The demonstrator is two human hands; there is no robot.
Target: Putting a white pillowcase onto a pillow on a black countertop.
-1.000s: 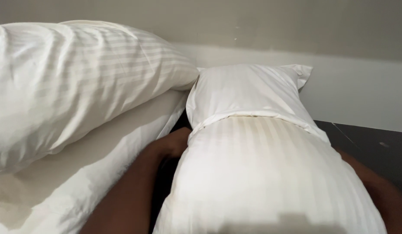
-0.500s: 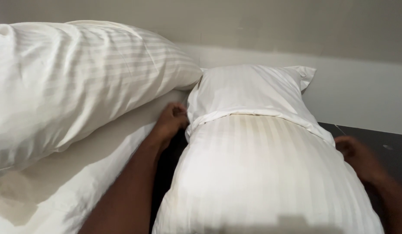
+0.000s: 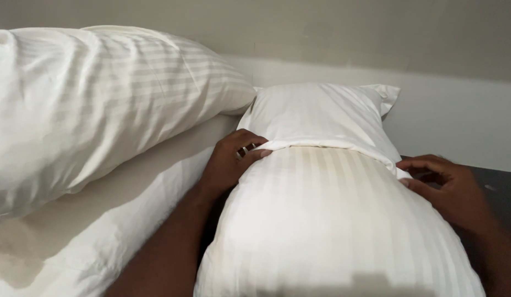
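A white pillow lies in front of me, its near part covered by a striped white pillowcase. The case's open edge runs across the pillow at mid-height. My left hand pinches that edge at the pillow's left side, thumb on top and fingers curled under the cloth. At the right side, my right hand grips the same edge with bent fingers. The far end of the pillow sticks out bare toward the wall.
A large striped pillow rests at the left on top of another white pillow. A grey wall with a white lower band stands behind. A dark surface shows at the right.
Both hands have come up from beside the pillow to the pillowcase's open edge and closed on it. The case edge sits slightly farther up the pillow.
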